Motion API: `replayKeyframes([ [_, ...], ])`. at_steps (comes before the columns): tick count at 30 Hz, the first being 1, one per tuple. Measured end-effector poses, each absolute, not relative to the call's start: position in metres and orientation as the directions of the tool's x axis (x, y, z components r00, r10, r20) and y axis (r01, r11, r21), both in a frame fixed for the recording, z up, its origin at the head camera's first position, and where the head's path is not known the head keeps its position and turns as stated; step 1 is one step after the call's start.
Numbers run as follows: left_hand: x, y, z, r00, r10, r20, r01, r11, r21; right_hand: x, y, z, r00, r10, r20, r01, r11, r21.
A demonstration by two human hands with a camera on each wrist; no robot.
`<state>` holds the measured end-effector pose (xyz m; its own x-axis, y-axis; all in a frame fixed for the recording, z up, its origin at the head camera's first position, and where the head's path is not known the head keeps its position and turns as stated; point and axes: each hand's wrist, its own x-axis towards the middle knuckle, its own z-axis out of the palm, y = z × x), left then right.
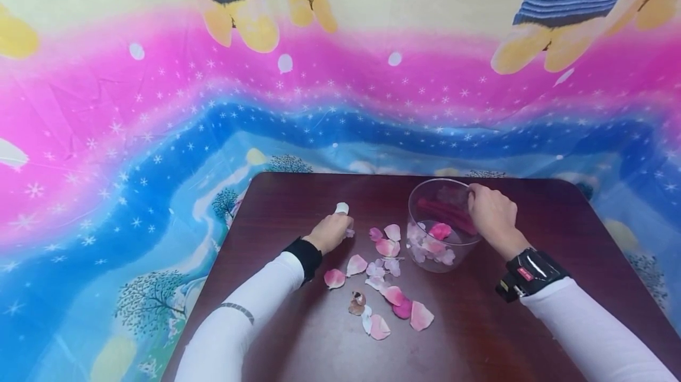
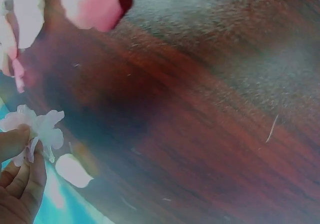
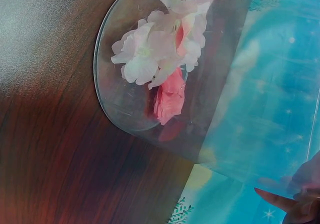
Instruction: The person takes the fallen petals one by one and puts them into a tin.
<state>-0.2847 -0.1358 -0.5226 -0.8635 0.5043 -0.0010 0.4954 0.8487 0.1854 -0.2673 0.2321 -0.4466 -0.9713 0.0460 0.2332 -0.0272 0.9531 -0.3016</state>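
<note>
My left hand (image 1: pixel 331 233) is at the left side of the table, pinching a pale pink artificial blossom (image 2: pixel 45 129) between thumb and fingers. Just beyond its fingertips lies a white petal (image 1: pixel 342 209). With my right hand (image 1: pixel 493 216) I grip the rim of a clear round container (image 1: pixel 444 196), and one finger (image 3: pixel 276 199) shows at its wall in the right wrist view. Inside the container are several pale blossoms (image 3: pixel 137 54) and a crumpled coral-pink petal (image 3: pixel 170 101). Between the hands, loose pink petals (image 1: pixel 388 248) and small lilac blossoms (image 1: pixel 392 266) are scattered.
On the near part of the dark wooden table (image 1: pixel 308 334) lie more pink petals (image 1: pixel 422 316), a magenta petal (image 1: pixel 402 308) and a small brown curled piece (image 1: pixel 357 304). A colourful printed cloth (image 1: pixel 340 98) hangs behind the table and shows along its sides.
</note>
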Motion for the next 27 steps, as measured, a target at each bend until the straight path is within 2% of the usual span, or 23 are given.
replayKeyframes([
  [7,-0.282,-0.132,-0.510,-0.850,0.526,0.025,0.521,0.833,0.185,-0.268,0.234,-0.448,-0.972,0.046,0.228,-0.025,0.953,-0.300],
  [27,-0.273,-0.118,-0.460,-0.764,0.610,0.209,0.645,0.727,0.235,-0.269,0.234,-0.448,-0.970,0.038,0.242,-0.038,0.952,-0.303],
])
